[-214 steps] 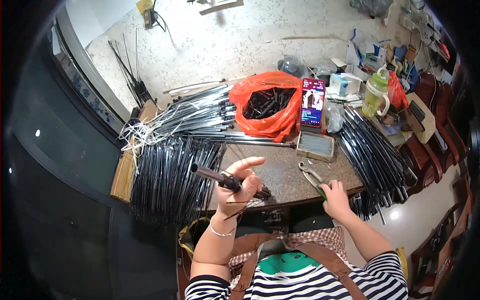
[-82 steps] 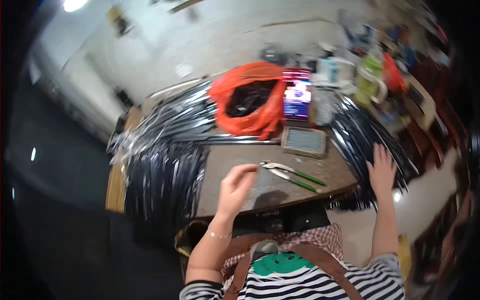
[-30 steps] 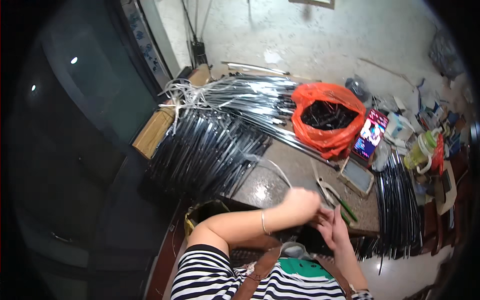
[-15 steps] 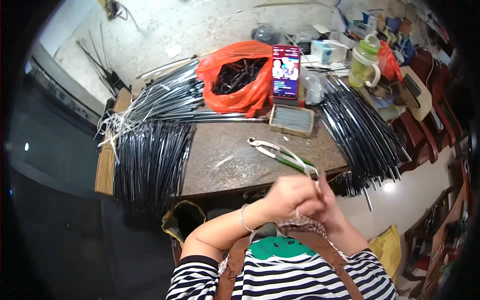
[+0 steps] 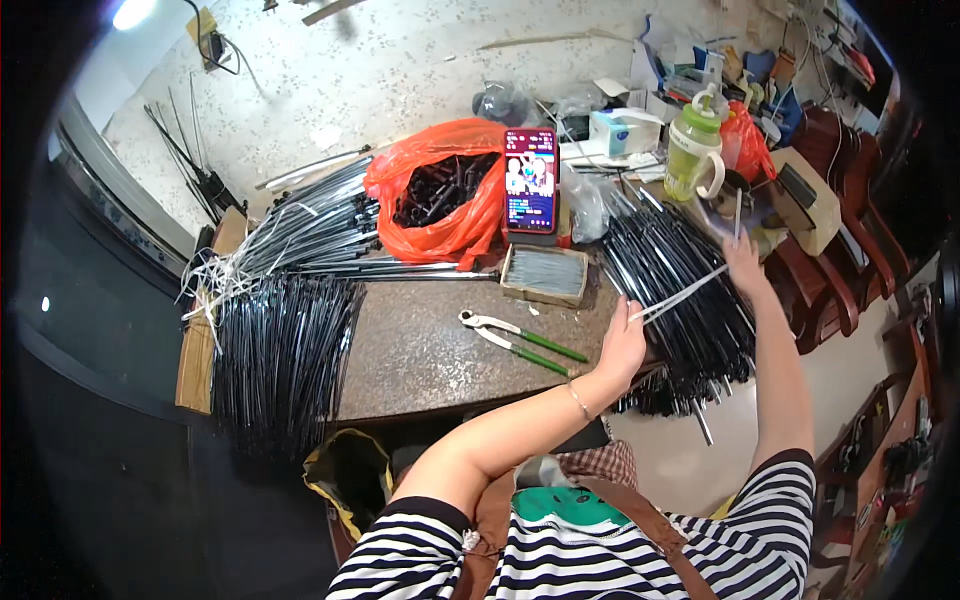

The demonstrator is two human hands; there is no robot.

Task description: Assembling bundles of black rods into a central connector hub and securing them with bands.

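My left hand and my right hand reach to the right over a pile of black rods. Between them they hold a thin pale metal rod, the left at its lower end and the right at its upper end. Green-handled pliers lie on the brown tabletop just left of my left hand. A small tray of thin metal pins sits behind the pliers.
An orange bag of black parts and an upright lit phone stand at the back. More black rod bundles cover the left side. A green bottle, boxes and wooden chairs crowd the right.
Both hands were together near my chest half a second ago. They have now stretched out to the right pile and hold a thin rod between them. The view also swung.
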